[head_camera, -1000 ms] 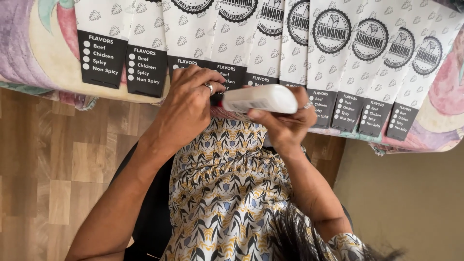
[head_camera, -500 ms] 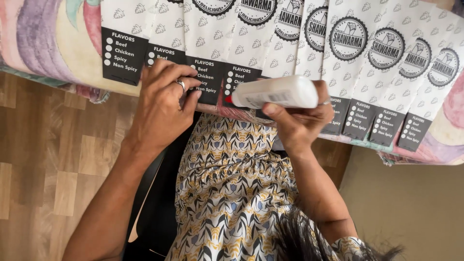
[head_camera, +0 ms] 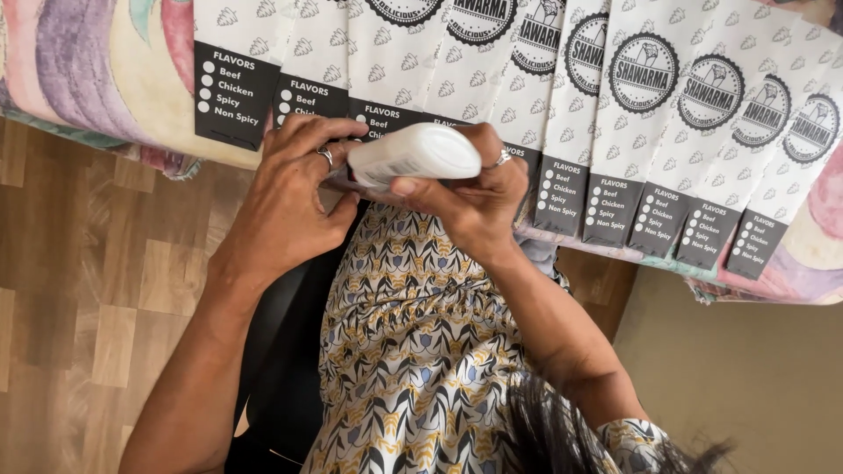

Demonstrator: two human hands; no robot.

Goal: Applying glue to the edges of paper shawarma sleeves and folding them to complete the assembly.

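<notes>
Overlapping paper sleeves [head_camera: 615, 132] crowd bench – wood floor [head_camera: 88, 290] open leftward.

White bottle [head_camera: 420, 154] at centre; white paper bags [head_camera: 562, 96] with black bands and round emblems across the top; pastel floral cloth [head_camera: 97, 79] upper left; cream-blue-yellow patterned dress [head_camera: 413, 351]; brown wood floor [head_camera: 79, 290].

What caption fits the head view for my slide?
Right hand grips a white bottle, left hand at its tip, above overlapping printed paper sleeves.
</notes>
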